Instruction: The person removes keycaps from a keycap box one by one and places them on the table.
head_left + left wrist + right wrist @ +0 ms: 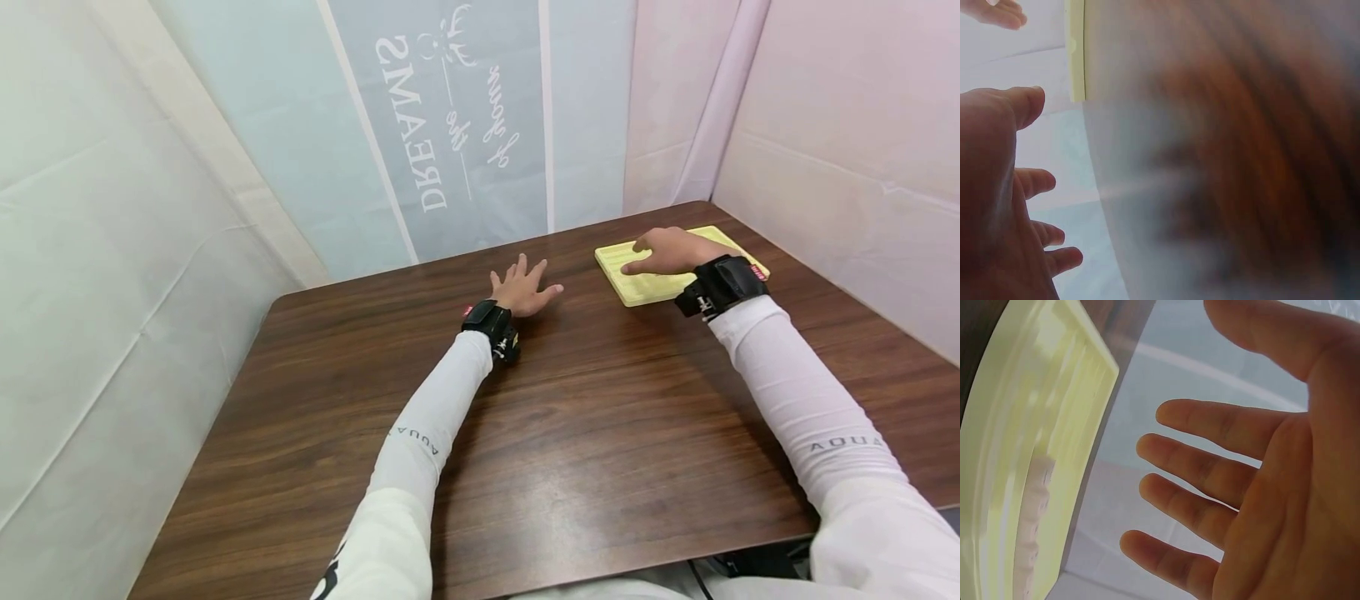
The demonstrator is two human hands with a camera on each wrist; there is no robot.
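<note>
Poised with the right hand (671, 250) above a shallow, yellow, rectangular tray (645, 287), lying flat near the far right corner of the wooden counter (360, 375). In the right wrist view, stretching out 4 nearly straight fingers with the thumb well apart, and leaving a gap before the tray, so gripping nothing. Inside the tray in that view, a pale, bumpy strip (1034, 519), too unclear to identify.

Left of the tray, near the counter's far edge, holding out the left hand (521, 290) with fingers fanned and nothing gripped; hard to tell from the head view whether touching the wood.

Judging from this pose, probably either approaching the tray or letting it go; impossible to say which. For lifting or shifting it, likely to call for lowering the right hand to the rim, curling fingers around the edge, and bringing the left hand across to the tray's left side for a level, 2-handed hold.
</note>
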